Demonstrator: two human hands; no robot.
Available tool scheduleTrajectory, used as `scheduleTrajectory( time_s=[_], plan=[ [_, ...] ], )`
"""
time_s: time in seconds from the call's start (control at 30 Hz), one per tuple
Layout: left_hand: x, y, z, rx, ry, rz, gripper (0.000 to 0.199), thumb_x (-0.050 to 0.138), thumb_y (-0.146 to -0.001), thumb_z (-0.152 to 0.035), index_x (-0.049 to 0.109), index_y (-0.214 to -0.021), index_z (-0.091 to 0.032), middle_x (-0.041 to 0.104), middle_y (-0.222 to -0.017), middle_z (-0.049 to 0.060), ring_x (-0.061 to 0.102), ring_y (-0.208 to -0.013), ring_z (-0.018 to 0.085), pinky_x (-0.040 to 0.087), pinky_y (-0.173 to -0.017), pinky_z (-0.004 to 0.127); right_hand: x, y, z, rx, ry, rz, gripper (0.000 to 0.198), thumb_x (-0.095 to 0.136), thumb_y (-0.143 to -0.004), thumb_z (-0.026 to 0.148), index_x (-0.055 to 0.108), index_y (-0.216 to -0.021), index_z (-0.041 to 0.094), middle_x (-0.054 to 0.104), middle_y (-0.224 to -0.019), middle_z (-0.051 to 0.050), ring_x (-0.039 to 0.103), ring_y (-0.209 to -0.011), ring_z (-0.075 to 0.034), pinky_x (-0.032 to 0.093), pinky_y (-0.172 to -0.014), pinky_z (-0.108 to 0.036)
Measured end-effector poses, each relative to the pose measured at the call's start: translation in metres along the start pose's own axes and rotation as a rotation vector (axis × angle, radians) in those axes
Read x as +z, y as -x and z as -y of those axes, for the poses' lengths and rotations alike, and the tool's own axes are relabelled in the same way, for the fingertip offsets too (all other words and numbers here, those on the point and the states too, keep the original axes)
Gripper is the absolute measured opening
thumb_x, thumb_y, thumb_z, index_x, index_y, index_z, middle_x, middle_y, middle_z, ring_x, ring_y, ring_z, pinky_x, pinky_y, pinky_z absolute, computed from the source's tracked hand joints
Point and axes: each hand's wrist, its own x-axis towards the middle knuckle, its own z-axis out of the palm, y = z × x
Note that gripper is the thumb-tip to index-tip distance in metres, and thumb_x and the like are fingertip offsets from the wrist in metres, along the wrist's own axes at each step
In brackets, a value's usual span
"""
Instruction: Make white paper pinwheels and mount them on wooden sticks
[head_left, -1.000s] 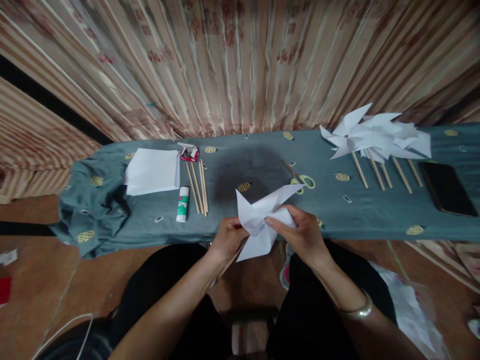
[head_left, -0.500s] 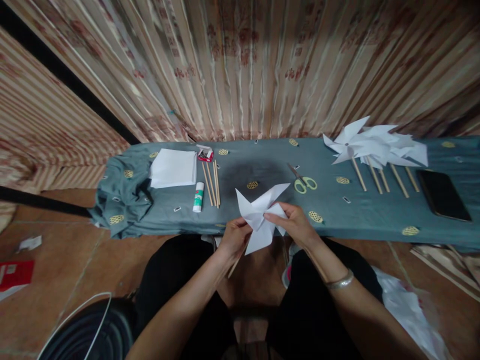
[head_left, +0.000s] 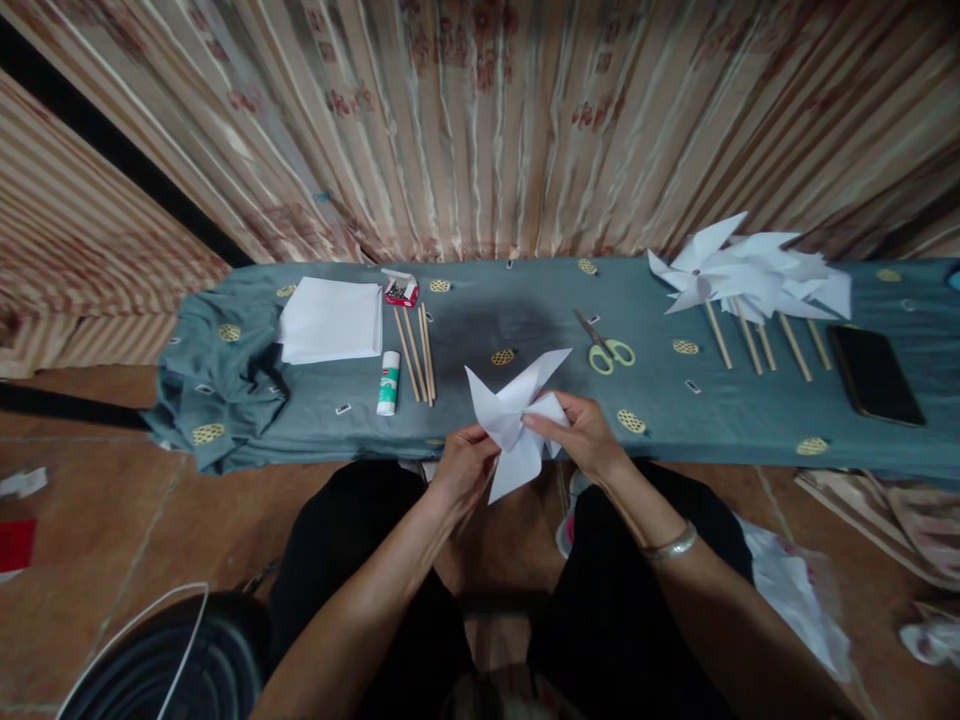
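A white paper pinwheel (head_left: pixel 517 420) is held up over the near edge of the cloth-covered bench. My left hand (head_left: pixel 466 462) is closed at its left side, with the fingers partly behind the paper; any stick there is hardly visible now. From the right, my right hand (head_left: pixel 589 432) pinches the pinwheel, its thumb pressed near the centre and its fingers behind a blade. Beyond the hands lie green-handled scissors (head_left: pixel 609 354), slightly open. Left of the pinwheel are several wooden sticks (head_left: pixel 415 355) and a glue stick (head_left: pixel 388 384).
A stack of white paper (head_left: pixel 332 320) and a small red box of pins (head_left: pixel 400 289) lie on the left of the bench (head_left: pixel 480 300). Several finished pinwheels (head_left: pixel 757 275) overlap at the right, beside a black phone (head_left: pixel 876 374). A curtain (head_left: pixel 480 130) hangs behind.
Both hands keep their grip on the pinwheel, which has barely turned. The stick seen below my left hand is now mostly hidden. The whole view has shifted slightly.
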Motion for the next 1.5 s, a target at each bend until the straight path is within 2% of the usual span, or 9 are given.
scheduleTrajectory(
  time_s=[0.23,0.33,0.43,0.57,0.67,0.83,1.07,1.3,1.5],
  plan=[
    [-0.001,-0.002,0.001,0.047,0.006,0.029,0.031,0.089,-0.042,-0.018,0.075,-0.069,-0.013,0.077,-0.072,0.009,0.073,-0.084,0.029,0.056,-0.085,0.041,-0.001,-0.003,-0.002,-0.039,0.003,0.011,0.031,0.083,-0.059,0.038,0.069,-0.077,0.017,0.064,-0.066,0.002,0.052,-0.059,-0.01,0.041,-0.057,-0.023],
    [0.002,-0.001,-0.002,0.079,0.001,0.034,0.028,0.087,-0.042,-0.018,0.074,-0.066,-0.014,0.076,-0.07,0.008,0.073,-0.084,0.029,0.055,-0.085,0.041,-0.002,-0.005,-0.003,-0.063,0.03,0.016,0.031,0.081,-0.062,0.041,0.068,-0.076,0.017,0.063,-0.065,0.002,0.051,-0.059,-0.011,0.04,-0.057,-0.024],
    [0.003,0.0,-0.006,0.095,-0.014,0.074,0.021,0.081,-0.047,-0.022,0.073,-0.064,-0.013,0.076,-0.072,0.009,0.072,-0.088,0.031,0.055,-0.085,0.042,-0.003,-0.006,-0.003,-0.062,0.039,0.008,0.032,0.079,-0.062,0.044,0.068,-0.076,0.017,0.063,-0.065,0.002,0.051,-0.059,-0.011,0.039,-0.056,-0.024],
    [-0.001,0.003,-0.01,0.138,-0.056,0.168,0.027,0.073,-0.055,-0.032,0.075,-0.073,-0.012,0.076,-0.08,0.01,0.07,-0.095,0.033,0.054,-0.085,0.042,-0.004,-0.008,-0.003,-0.056,0.014,-0.001,0.032,0.08,-0.062,0.044,0.068,-0.075,0.017,0.063,-0.066,0.002,0.05,-0.06,-0.011,0.039,-0.058,-0.024],
    [-0.007,0.002,-0.01,0.18,-0.169,0.207,0.034,0.078,-0.057,-0.033,0.075,-0.083,-0.012,0.076,-0.087,0.01,0.069,-0.096,0.031,0.053,-0.086,0.039,-0.004,-0.008,-0.003,-0.067,0.013,-0.002,0.031,0.08,-0.063,0.042,0.068,-0.076,0.017,0.062,-0.065,0.003,0.049,-0.06,-0.011,0.038,-0.059,-0.024],
    [-0.009,-0.003,-0.005,0.28,-0.387,0.077,0.045,0.087,-0.053,-0.03,0.075,-0.092,-0.012,0.077,-0.092,0.009,0.069,-0.086,0.025,0.054,-0.082,0.035,-0.001,-0.007,-0.007,-0.076,0.014,0.016,0.029,0.079,-0.065,0.042,0.068,-0.076,0.017,0.062,-0.066,0.003,0.049,-0.06,-0.011,0.039,-0.059,-0.024],
    [-0.011,-0.009,-0.003,0.348,-0.454,-0.044,0.034,0.083,-0.06,-0.036,0.077,-0.082,-0.011,0.077,-0.084,0.008,0.069,-0.075,0.021,0.055,-0.074,0.032,0.004,-0.003,-0.007,-0.011,-0.07,0.041,0.033,0.086,-0.056,0.038,0.069,-0.075,0.017,0.065,-0.065,0.003,0.053,-0.06,-0.011,0.042,-0.059,-0.024],
    [-0.017,-0.012,-0.002,0.387,-0.526,-0.071,0.025,0.078,-0.063,-0.031,0.076,-0.078,-0.011,0.076,-0.078,0.007,0.065,-0.066,0.017,0.051,-0.065,0.027,0.004,-0.002,-0.005,0.031,-0.103,0.062,0.034,0.087,-0.055,0.036,0.071,-0.079,0.017,0.069,-0.069,0.002,0.056,-0.063,-0.012,0.045,-0.062,-0.026],
    [-0.015,-0.01,-0.003,0.411,-0.564,-0.067,0.023,0.076,-0.065,-0.03,0.077,-0.078,-0.011,0.077,-0.08,0.007,0.066,-0.067,0.017,0.052,-0.066,0.028,0.005,-0.002,-0.004,0.027,-0.069,0.072,0.035,0.087,-0.055,0.039,0.07,-0.077,0.017,0.068,-0.067,0.002,0.056,-0.059,-0.012,0.046,-0.061,-0.027]
  ],
)
